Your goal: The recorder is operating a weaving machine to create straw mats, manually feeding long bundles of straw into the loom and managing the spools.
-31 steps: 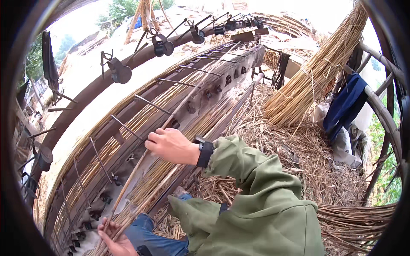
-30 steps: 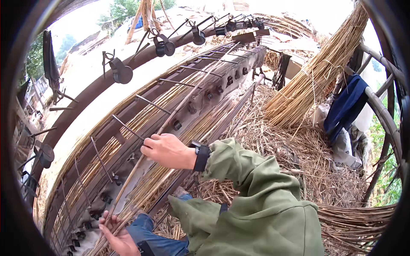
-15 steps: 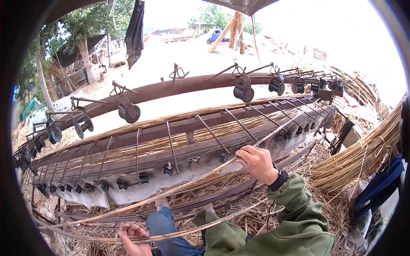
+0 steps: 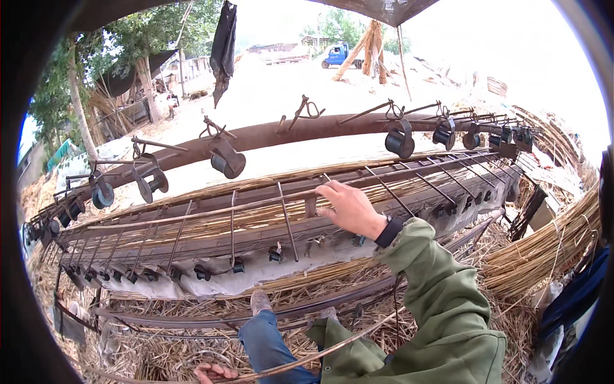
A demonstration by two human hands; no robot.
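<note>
A long thin reed stalk [image 4: 256, 205] lies along the iron frame [image 4: 262, 131], crossing its slanted rods. My right hand [image 4: 348, 208] is over this stalk, fingertips touching it and thumb apart below. At the bottom edge, my left hand [image 4: 215, 372] is partly cut off, its fingers curled around a second reed stalk [image 4: 339, 345] that runs up to the right past my knees. Wire spools [image 4: 227, 160] hang from the curved top pipe. Smaller spools [image 4: 275, 254] sit along the lower edge over a pale sheet.
A thick bundle of reeds [image 4: 543, 246] lies at the right, with dark blue cloth [image 4: 579, 294] beside it. Loose straw [image 4: 173, 349] covers the ground around my legs. A lower rail [image 4: 288, 310] passes by my foot. Far off stand a blue truck [image 4: 334, 55] and trees.
My right hand has moved left and away from me, bringing its stalk from a slant across my front onto the frame's rods. My left hand has dropped lower. The view has shifted.
</note>
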